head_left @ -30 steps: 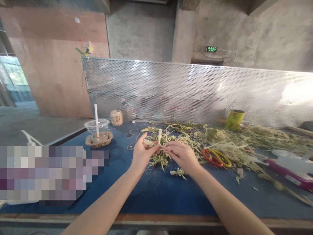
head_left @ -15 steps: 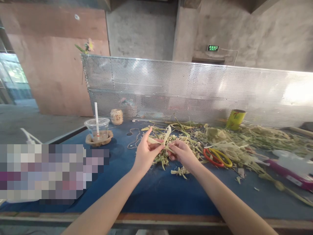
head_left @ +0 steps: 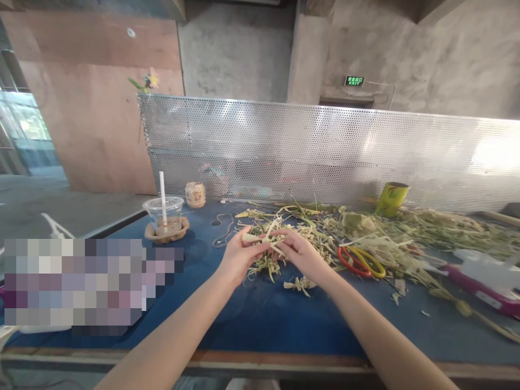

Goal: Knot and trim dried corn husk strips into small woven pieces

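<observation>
Over the mid of the blue table (head_left: 260, 319), w/ both arms reaching fwd, we see the left hand (head_left: 239, 257) and right hand (head_left: 299, 253) meeting on a pale leaf strip (head_left: 260, 239). Left hand's thumb and fingers are pinched shut on the strip's left part; right hand's fingers are closed on its right end, so the strip spans the small gap btwn the two hands, held a bit above the table. We can't tell the fold shape exactly, too small.

Just below and behind the hands lies a heap of dry leaf cuttings (head_left: 320, 233), spreading rightwards across the table. A small curled scrap (head_left: 298, 285) lies on the cloth just near the right wrist. Scissors w/ red and yellow handles (head_left: 361, 261) rest right of the right hand, near but not touching. Further right: a pink-and-white tool (head_left: 483, 279). At the back, a yellow-green cup (head_left: 390, 199) by the perforated metal screen (head_left: 325, 151). Left side: a clear plastic cup w/ straw (head_left: 163, 214), and a small woven jar (head_left: 195, 194) beside it.
</observation>
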{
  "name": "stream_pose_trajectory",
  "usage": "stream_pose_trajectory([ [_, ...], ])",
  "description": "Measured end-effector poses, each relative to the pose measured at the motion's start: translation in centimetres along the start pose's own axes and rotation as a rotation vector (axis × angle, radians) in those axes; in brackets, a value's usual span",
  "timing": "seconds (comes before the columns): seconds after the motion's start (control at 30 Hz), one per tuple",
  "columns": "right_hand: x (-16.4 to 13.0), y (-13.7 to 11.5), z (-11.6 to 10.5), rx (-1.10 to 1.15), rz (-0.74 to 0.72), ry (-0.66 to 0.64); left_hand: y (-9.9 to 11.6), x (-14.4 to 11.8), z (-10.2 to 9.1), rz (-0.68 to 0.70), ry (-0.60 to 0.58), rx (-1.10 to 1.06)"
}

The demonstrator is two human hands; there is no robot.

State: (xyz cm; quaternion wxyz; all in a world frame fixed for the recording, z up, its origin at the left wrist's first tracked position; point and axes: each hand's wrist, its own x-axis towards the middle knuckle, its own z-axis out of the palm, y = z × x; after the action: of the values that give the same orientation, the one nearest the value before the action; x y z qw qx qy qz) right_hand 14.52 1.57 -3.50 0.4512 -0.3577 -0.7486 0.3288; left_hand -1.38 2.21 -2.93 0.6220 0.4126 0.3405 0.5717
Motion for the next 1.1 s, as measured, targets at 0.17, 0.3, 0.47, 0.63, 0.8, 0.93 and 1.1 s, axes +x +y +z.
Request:
stream_pose_trajectory([
  [0.17,-0.1,0.3,-1.5,-0.416,-0.361,0.055,0.7,-0.3,0.3,-0.078,-0.001,-0.039],
  [0.3,-0.1,0.4,-1.9,-0.564,-0.495,0.087,0.4,-0.3,0.2,-0.082,-0.025,0.002],
  [0.47,-0.3,0.0,-1.1,-0.545,-0.371,0.125,0.0,-0.2,-0.1,0.100,-0.133,0.178],
  [0.63,0.1,0.0,-0.4,-0.236,0.062,0.141,0.3,-0.8,0.5,0.142,-0.148,0.278],
  [0.8,0.4,0.4,-0.6,0.137,0.217,0.097,0.4,-1.1,0.5,0.156,-0.204,0.365],
  [0.93,0.4,0.8,-0.6,0.089,0.116,0.223,0.2,-1.0,0.2,0.157,-0.237,0.406],
  [1.1,0.0,0.4,-0.4,-0.386,-0.117,0.338,0.0,-0.9,0.2,0.153,-0.235,0.415],
])
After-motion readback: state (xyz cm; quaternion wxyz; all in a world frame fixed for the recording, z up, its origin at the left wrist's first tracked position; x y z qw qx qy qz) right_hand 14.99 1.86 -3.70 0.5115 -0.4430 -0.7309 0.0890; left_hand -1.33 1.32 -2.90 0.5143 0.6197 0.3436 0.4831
